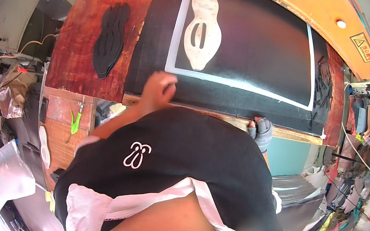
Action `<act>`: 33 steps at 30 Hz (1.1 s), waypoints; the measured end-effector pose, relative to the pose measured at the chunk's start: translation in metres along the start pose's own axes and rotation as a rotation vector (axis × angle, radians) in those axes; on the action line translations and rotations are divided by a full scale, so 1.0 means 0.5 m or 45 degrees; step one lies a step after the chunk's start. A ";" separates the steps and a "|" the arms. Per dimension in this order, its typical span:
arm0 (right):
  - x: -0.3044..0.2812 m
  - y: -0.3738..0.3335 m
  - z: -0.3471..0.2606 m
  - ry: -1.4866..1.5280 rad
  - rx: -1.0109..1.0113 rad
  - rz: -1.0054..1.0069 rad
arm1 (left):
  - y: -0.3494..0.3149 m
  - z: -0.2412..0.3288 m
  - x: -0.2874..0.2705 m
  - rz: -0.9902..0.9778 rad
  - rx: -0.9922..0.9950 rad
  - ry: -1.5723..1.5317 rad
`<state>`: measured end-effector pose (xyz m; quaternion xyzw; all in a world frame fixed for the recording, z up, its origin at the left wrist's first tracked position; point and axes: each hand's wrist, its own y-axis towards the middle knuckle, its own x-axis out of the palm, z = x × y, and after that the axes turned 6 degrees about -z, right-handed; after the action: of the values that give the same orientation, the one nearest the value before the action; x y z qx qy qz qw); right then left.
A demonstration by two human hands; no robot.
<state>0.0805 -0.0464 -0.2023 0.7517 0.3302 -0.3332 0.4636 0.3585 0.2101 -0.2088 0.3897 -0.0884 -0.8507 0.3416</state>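
Observation:
Near the front left of a black sheet, my bare left hand is closed in a loose fist, with nothing showing in its fingers. My right hand wears a grey fingerless glove. Its fingers are curled against the wooden front edge of the work surface; whatever they may grip is hidden. Beyond my left hand, a cream sole-shaped piece with two slots lies on the sheet, inside a pale border strip. Black sole-shaped pieces lie overlapped on the reddish wooden board at the left.
An orange machine beam spans the far side. Black offcut strips lie at the sheet's right end. Below left, a green-handled tool hangs near a white sole shape. Coloured pieces hang on a rack at right.

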 end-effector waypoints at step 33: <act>0.069 0.710 0.664 -0.120 0.335 -0.221 | 0.678 -0.375 0.151 0.156 0.085 1.005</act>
<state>0.3208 -0.4693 -0.1765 0.7581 0.3253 -0.4474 0.3455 0.6328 -0.0717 -0.2404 0.6914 -0.0014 -0.6103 0.3867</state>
